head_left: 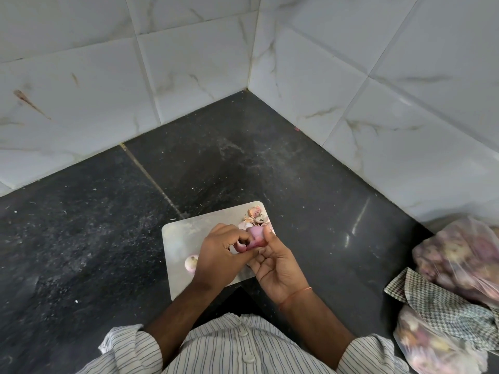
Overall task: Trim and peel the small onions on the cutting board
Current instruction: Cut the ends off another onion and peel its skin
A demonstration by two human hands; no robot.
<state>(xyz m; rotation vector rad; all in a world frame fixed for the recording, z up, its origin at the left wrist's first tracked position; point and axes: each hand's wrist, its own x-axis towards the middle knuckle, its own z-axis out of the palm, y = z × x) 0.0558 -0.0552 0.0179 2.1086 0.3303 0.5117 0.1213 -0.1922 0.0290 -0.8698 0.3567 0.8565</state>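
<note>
Both hands above the steel cutting board (178,233) on dark stone surface (81,225). Right hand (275,261) cradles small onion (256,234), thumb + fingers curled round it. Left hand (220,253) grip pinches loose pink skin (241,247) curling off the onion. Peeled onion (191,263) on board's left, scraps pile (255,215) at far right corner. Onion bags (459,263) + checked cloth (437,306) near right.

a small pinkish-purple onion (256,235) is held above the cutting board (181,233), a loose curl of its skin (241,247) hanging off at the lower left. a second small onion (191,263), pale with a pink blush, lies on the board's left part. papery skins and trimmed ends (255,215) sit piled at the far right corner of the pale rectangular board, which rests flat on the dark counter.
</note>
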